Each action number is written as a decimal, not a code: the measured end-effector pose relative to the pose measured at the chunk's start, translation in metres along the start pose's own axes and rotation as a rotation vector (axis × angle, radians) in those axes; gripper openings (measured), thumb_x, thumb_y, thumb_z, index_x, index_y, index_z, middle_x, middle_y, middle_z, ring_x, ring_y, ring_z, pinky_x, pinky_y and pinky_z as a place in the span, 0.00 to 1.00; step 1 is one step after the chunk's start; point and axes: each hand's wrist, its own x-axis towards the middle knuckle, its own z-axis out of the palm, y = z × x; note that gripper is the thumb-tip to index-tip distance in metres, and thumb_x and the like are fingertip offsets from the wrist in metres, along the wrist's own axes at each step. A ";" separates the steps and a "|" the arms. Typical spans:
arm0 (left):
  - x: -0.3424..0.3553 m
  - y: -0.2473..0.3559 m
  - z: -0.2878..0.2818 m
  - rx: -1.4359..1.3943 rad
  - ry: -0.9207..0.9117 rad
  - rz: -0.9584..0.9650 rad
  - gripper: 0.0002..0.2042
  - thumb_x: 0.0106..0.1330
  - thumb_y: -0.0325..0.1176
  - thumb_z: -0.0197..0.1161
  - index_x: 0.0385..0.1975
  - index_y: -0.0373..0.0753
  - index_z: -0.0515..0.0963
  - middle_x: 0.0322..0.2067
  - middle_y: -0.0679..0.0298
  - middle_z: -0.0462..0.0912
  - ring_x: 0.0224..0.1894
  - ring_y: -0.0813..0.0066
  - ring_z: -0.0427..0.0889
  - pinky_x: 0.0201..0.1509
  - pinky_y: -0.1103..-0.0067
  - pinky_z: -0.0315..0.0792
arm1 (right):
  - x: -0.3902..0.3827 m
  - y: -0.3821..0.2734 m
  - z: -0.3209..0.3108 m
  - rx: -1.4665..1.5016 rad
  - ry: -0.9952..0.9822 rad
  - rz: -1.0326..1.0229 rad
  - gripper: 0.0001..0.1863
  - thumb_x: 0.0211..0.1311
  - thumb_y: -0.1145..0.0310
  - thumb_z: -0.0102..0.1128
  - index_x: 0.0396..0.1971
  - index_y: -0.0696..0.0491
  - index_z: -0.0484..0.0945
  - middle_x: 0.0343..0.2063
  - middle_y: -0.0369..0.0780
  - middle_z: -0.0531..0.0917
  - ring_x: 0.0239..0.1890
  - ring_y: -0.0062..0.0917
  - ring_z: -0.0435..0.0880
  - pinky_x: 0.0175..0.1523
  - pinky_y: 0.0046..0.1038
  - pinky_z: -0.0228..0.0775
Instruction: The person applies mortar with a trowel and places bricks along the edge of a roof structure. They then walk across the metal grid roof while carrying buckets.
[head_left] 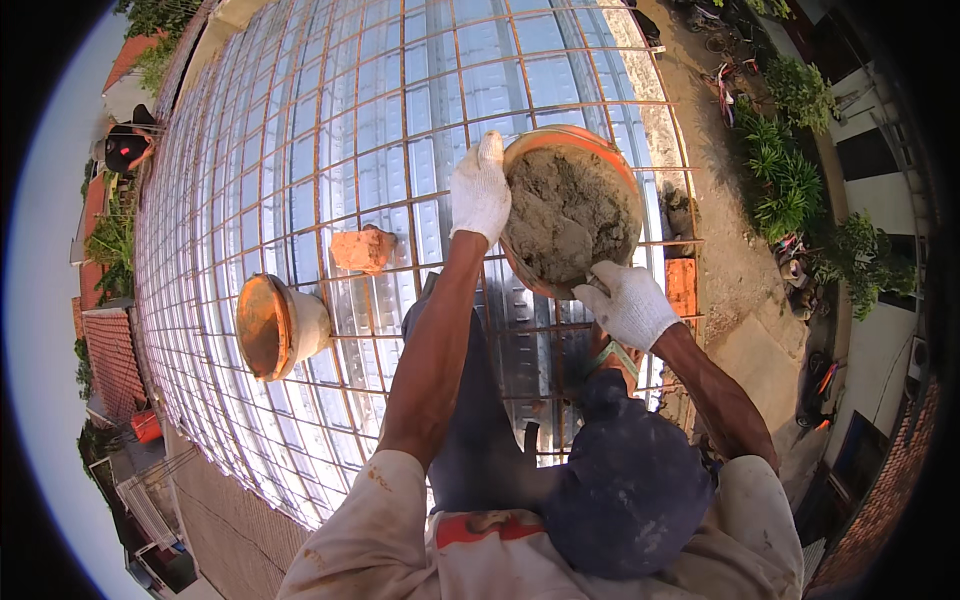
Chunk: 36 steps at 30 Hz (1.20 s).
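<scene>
A round bucket (pixel 603 146) with an orange inner rim is raised in front of me, filled with wet grey mortar (pixel 570 215). My left hand (pixel 481 195), in a white knit glove, is closed on its left side. At the lower right rim, my right hand (pixel 632 307), gloved the same way, grips the bucket with its fingers partly hidden. To the left a second bucket (pixel 268 325), stained orange inside and with a pale outer wall, sits tilted on the rebar mesh. A broken piece of brick (pixel 362 250) rests on the mesh between the two buckets.
Rusty rebar mesh (pixel 404 100) spans shiny corrugated metal decking (pixel 430 165). More bricks (pixel 681 287) lie by the deck's right edge, beyond which a lane (pixel 740 270) with plants runs far below. Another person (pixel 126 146) is at the far left edge.
</scene>
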 end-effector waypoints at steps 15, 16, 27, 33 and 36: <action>-0.005 0.001 -0.008 0.299 -0.003 0.232 0.19 0.83 0.42 0.45 0.53 0.33 0.78 0.41 0.39 0.83 0.45 0.35 0.81 0.52 0.52 0.74 | -0.012 -0.016 -0.076 -0.278 0.233 0.058 0.12 0.70 0.61 0.64 0.37 0.56 0.79 0.32 0.49 0.84 0.37 0.49 0.86 0.42 0.47 0.77; -0.005 0.007 -0.005 0.247 -0.029 0.147 0.18 0.83 0.41 0.45 0.54 0.34 0.77 0.41 0.40 0.83 0.45 0.35 0.81 0.52 0.53 0.75 | -0.010 -0.009 -0.075 -0.339 0.191 0.104 0.14 0.70 0.60 0.64 0.36 0.57 0.79 0.34 0.51 0.85 0.39 0.51 0.86 0.43 0.49 0.77; -0.016 -0.004 0.012 0.426 0.115 0.405 0.15 0.81 0.34 0.49 0.58 0.35 0.76 0.47 0.44 0.83 0.47 0.39 0.83 0.52 0.53 0.76 | 0.003 0.008 -0.018 0.092 -0.135 0.129 0.17 0.67 0.61 0.70 0.34 0.62 0.81 0.27 0.51 0.83 0.32 0.47 0.85 0.38 0.41 0.75; -0.015 0.017 -0.005 0.188 -0.053 0.007 0.14 0.77 0.29 0.53 0.58 0.36 0.75 0.44 0.44 0.83 0.44 0.37 0.84 0.48 0.54 0.78 | -0.018 0.014 -0.017 -0.425 0.239 -0.028 0.13 0.65 0.61 0.70 0.38 0.55 0.81 0.26 0.45 0.80 0.30 0.45 0.83 0.36 0.45 0.74; -0.011 0.007 -0.002 0.473 0.007 0.347 0.16 0.69 0.21 0.56 0.56 0.36 0.75 0.44 0.43 0.83 0.44 0.37 0.83 0.48 0.53 0.77 | -0.025 0.002 -0.033 -0.438 0.330 0.010 0.13 0.66 0.61 0.69 0.38 0.55 0.80 0.27 0.44 0.82 0.32 0.46 0.85 0.38 0.45 0.76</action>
